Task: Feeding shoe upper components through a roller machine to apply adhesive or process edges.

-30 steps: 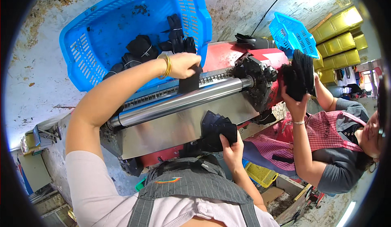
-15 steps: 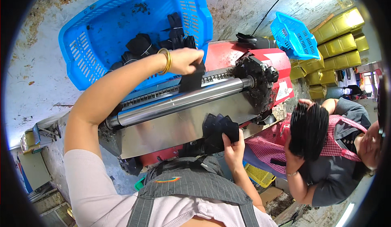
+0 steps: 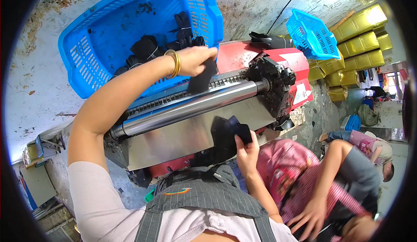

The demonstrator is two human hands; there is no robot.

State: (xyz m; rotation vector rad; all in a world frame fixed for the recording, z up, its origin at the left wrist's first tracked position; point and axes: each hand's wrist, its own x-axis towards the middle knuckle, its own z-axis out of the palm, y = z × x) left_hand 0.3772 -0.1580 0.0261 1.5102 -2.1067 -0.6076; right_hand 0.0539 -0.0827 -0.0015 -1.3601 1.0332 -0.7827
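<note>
My left hand [image 3: 197, 60], wearing gold bangles, reaches over the far side of a red machine. Its fingers are closed on a flat black piece [image 3: 200, 80] that hangs down behind a shiny metal roller [image 3: 191, 107]. My right hand [image 3: 247, 154] is on the near side, beside the sloping metal plate [image 3: 169, 144]. It grips a fanned bunch of flat black pieces [image 3: 224, 138], thumb on top. Whether these pieces are leather, rubber or cloth I cannot make out.
Behind the machine stands a large blue basket [image 3: 69, 46] with tied black bundles. More black pieces [image 3: 271, 41] lie on the red housing [image 3: 284, 62]. A smaller blue basket [image 3: 310, 33] and gold tins [image 3: 358, 46] are at far right. A co-worker [image 3: 304, 172] bends close at my right; another person [image 3: 373, 148] is farther off.
The co-worker has bent down toward the lower right, and the black stack they held is no longer visible in their hands. My left hand and its piece have shifted slightly; both grips remain.
</note>
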